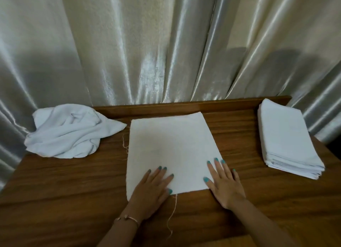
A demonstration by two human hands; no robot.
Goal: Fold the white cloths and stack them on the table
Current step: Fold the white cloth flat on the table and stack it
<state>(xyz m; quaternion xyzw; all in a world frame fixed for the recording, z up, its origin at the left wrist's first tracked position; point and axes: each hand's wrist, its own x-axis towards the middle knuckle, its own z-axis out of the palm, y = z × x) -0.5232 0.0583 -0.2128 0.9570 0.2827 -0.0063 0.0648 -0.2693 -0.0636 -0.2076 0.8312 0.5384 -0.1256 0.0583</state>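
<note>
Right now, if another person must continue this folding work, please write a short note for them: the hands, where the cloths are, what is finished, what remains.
Left hand: open, flat on the near left corner of the spread cloth.
Right hand: open, flat on its near right corner.
The spread cloth lies smooth at the centre of the table.
Done: a neat folded stack at the right.
Left: fold the spread cloth, add it to the stack, then work through the crumpled pile at the left.
</note>
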